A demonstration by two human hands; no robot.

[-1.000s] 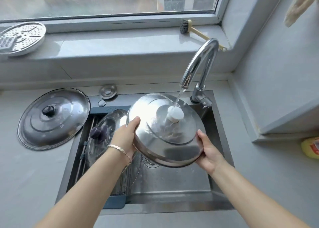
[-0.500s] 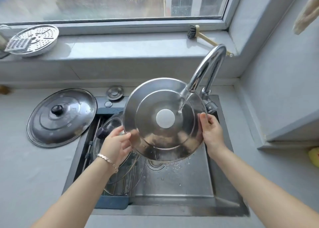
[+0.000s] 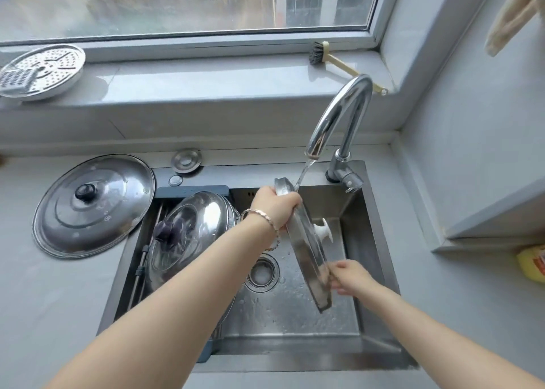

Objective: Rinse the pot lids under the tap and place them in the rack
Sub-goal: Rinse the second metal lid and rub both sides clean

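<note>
The lid (image 3: 306, 250) is held on edge over the sink (image 3: 295, 309), rim toward the camera, its white knob (image 3: 323, 231) pointing right. That stance looks chosen so the stream (image 3: 303, 173) from the tap (image 3: 339, 114) strikes the top rim and sheets down both faces into the basin

The left hand (image 3: 275, 207) wraps the upper rim, fingers curled tight around the metal just beside where the water lands, carrying the weight. The right hand (image 3: 349, 276) steadies the lower rim: its fingers close on the edge in a light pinch, though they are blurred, so exactly how they lie cannot be told. Held at 2 opposite points, the lid can be turned like a wheel

In the rack (image 3: 153, 241) at the sink's left side 1 glass lid (image 3: 188, 232) with a dark knob already leans, probably done. Another big lid (image 3: 91, 204) lies flat on the counter (image 3: 59, 300) to the left, likely waiting its turn

My guess is that the rinse is nearly over and the racking comes next; wet steel is slippery, so the grip matters
</note>
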